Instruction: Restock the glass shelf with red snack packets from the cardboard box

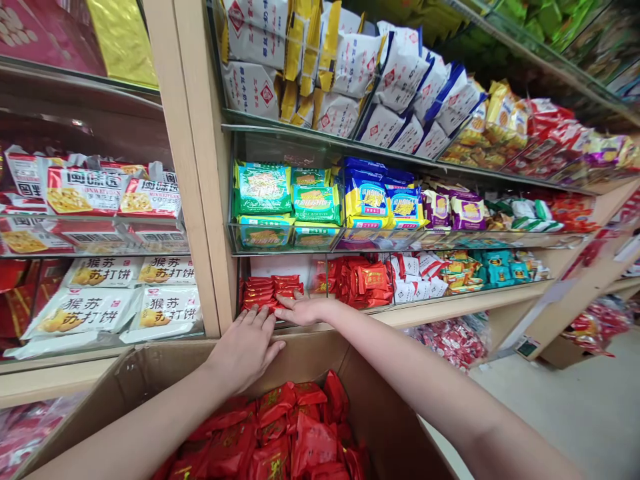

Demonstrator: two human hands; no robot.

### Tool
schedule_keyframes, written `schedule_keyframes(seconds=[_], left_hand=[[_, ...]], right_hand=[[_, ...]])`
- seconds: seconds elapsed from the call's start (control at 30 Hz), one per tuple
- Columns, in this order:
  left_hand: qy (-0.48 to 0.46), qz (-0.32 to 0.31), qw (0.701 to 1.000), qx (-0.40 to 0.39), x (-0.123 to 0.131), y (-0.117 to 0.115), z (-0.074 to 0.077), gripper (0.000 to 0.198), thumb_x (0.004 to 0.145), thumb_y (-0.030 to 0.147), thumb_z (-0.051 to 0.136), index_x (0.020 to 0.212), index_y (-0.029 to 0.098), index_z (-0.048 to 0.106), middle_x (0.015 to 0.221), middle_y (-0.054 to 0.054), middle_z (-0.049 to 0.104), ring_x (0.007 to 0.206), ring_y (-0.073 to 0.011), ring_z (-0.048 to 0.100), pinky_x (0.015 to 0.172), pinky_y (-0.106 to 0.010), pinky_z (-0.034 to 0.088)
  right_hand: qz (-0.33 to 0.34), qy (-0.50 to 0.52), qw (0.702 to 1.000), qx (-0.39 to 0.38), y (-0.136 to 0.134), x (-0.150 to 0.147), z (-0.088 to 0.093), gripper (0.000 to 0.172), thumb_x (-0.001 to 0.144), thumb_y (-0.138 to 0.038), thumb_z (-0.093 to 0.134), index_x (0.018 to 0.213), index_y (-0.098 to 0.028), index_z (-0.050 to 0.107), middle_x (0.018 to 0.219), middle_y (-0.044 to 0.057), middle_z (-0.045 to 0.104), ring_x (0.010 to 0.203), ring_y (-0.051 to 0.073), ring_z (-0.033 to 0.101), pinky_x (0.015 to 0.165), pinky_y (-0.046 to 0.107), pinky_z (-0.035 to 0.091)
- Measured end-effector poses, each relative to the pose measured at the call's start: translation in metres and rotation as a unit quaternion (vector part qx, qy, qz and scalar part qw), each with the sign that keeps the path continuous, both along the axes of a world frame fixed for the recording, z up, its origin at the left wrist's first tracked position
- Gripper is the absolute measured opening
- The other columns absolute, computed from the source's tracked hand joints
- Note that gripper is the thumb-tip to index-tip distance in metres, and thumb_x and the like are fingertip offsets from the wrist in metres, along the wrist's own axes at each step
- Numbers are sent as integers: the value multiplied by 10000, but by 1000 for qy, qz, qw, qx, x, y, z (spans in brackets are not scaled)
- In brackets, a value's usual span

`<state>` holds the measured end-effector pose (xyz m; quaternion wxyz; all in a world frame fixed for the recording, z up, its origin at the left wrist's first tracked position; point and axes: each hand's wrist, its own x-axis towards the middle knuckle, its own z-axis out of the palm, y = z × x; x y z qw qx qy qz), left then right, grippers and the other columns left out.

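Small red packets (273, 285) are stacked in the left bay of the lowest glass-fronted shelf. My left hand (244, 350) reaches over the box rim with its fingers stretched out, the tips at the front of that stack. From the right comes my right hand (304, 311), palm partly turned up, its extended fingers against the same packets beside my left fingertips. Nothing shows gripped in either hand. Below my arms stands an open cardboard box (305, 355) holding many red wrapped packets (315, 440) with gold print.
Green biscuit packs (265, 190) and blue-yellow packs (367, 197) fill the shelf above. A wooden upright (197, 167) divides this unit from the left one, which holds white cracker packs (83, 310). Low on the right lie bagged goods (455, 340) beside the floor (560, 407).
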<state>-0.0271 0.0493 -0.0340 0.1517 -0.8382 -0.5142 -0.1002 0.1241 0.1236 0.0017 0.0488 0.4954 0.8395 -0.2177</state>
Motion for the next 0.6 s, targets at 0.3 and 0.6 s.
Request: schedule_keyframes(seconds=[0.3,0.6], left_hand=[[13,23,999,-40,3,0,8,558,803,456,357,1172,61,497,1233,-204,490,1142,-295,442,941,-401,326],[6,23,998,-54,-2,-4,12,563,791,392,398,1216,27,449,1307,-221,388,1223,-314,326,989,-421,282]], right_hand=[[29,-4,998,51,-11,6,1,713,818,-561,276,1308,-43,301,1379,188,226,1279,270,188,1032,386,183],[43,38,982,180,-36,14,22,502,815,-379,423,1205,-63,438,1231,193,461,1163,268,396,929,375,321]])
